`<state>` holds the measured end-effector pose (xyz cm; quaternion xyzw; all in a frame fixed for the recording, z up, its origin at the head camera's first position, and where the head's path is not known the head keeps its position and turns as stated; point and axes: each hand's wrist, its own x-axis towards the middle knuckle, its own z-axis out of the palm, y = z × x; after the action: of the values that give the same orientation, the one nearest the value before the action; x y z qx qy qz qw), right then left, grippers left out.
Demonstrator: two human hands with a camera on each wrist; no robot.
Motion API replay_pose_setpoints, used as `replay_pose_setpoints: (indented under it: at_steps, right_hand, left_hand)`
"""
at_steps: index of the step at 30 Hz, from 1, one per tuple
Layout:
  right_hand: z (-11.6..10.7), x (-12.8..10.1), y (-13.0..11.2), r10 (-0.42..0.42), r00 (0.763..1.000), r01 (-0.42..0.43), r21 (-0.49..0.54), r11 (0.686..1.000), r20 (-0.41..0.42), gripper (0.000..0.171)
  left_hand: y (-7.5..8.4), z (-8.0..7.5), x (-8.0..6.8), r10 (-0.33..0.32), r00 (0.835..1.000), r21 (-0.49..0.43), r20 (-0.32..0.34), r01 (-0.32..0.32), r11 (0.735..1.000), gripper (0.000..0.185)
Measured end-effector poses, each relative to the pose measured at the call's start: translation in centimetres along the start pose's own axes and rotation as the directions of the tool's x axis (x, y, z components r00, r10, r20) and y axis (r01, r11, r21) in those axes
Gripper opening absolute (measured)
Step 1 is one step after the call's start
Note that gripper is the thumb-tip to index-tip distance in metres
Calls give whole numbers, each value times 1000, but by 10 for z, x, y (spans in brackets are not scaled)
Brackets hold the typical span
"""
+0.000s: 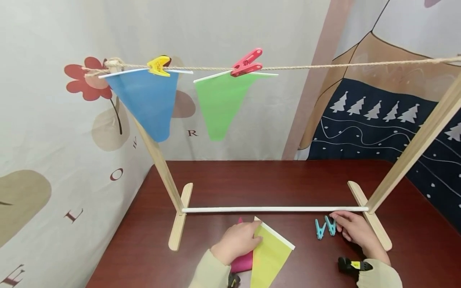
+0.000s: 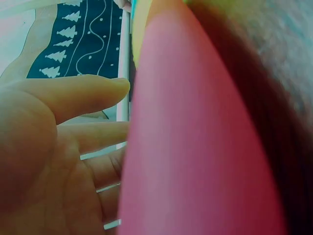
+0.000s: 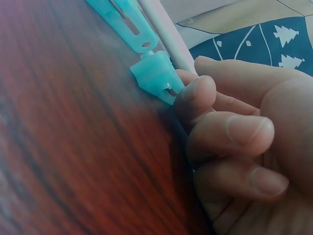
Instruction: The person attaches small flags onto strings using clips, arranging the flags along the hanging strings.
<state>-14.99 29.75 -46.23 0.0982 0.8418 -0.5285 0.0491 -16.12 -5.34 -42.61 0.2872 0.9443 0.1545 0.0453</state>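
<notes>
My left hand (image 1: 239, 239) rests on the upper corner of a yellow pennant (image 1: 271, 252) with a white top edge; thumb and forefinger lie on it. Partly beneath is a pink pennant (image 1: 242, 263), which fills much of the left wrist view and hides the fingertips. The right hand (image 1: 354, 230), fingers curled, pinches the end of a turquoise clothespin (image 3: 156, 76) at the table. Beside it lies a second turquoise clothespin (image 1: 319, 229).
A wooden stand with a white crossbar (image 1: 273, 209) holds a rope (image 1: 324, 65). From it hang a blue pennant (image 1: 145, 104) under a yellow clothespin (image 1: 158, 66) and a green pennant (image 1: 221, 104) under a red clothespin (image 1: 246, 63). Printed cloth stands behind the table (image 1: 252, 184).
</notes>
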Motion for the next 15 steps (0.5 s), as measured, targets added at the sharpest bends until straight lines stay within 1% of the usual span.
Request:
replay_pose_setpoints:
  at_steps: [5,9,10,15]
  right_hand:
    - [1,-2,3,17,1000,-17,11,1000,-4,39]
    - [2,-1,4,39,999,-39,2,999,-4,36]
    - [2,0,4,33,999,-33,-9,999,-1,36]
    - [2,3,1,36,999,-36,-32,999,1,34]
  left_hand:
    - [2,0,-1,18,999,24,-27,-17,1000,32]
    - [2,0,-3,29,998,29,-49,-27,999,28]
    - [2,0,-3,31,998,31,-52,-29,999,27]
    - [0,0,-2,26,998,9,-64,-25,1000,21]
